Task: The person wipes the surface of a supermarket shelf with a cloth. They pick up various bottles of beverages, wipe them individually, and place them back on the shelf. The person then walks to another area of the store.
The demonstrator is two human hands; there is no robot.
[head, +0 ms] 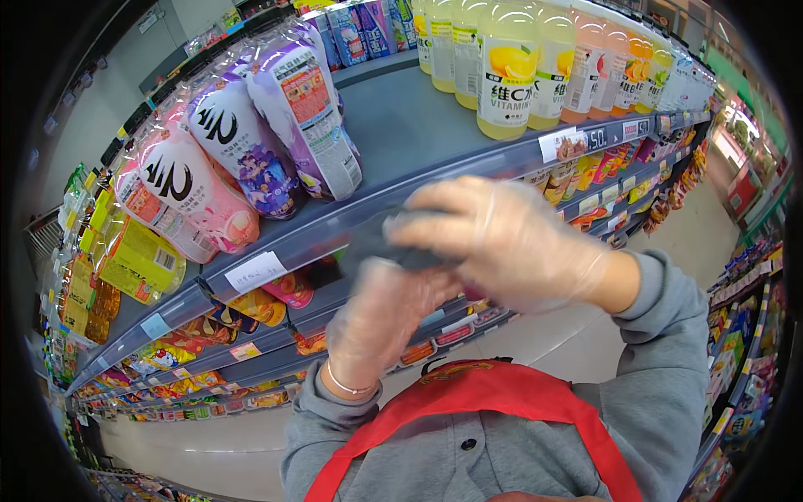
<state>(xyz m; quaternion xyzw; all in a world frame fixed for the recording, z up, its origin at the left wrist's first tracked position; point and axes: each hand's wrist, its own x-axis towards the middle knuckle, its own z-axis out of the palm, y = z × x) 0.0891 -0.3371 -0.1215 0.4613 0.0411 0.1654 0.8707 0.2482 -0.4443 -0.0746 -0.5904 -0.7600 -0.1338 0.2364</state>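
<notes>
My left hand [389,314] and my right hand [502,238], both in clear plastic gloves, meet in front of a store shelf. Between them is a dark grey object [401,241], blurred by motion; it looks like a cloth, though its kind is not certain. My right hand's fingers lie over it from above, and my left hand's fingers are at its lower side. Behind the hands is the grey top shelf [401,119]. Plastic-wrapped drink bottles [251,144] with white, pink and purple labels stand left of the hands. Yellow vitamin drink bottles [508,81] stand beyond them at the upper right.
Lower shelves hold colourful snack packs [257,306]. A paper tag [255,271] and a price tag [596,139] sit on the top shelf's front edge. Yellow-labelled bottles [141,257] stand at the far left. Another stocked shelf [746,351] runs along the right.
</notes>
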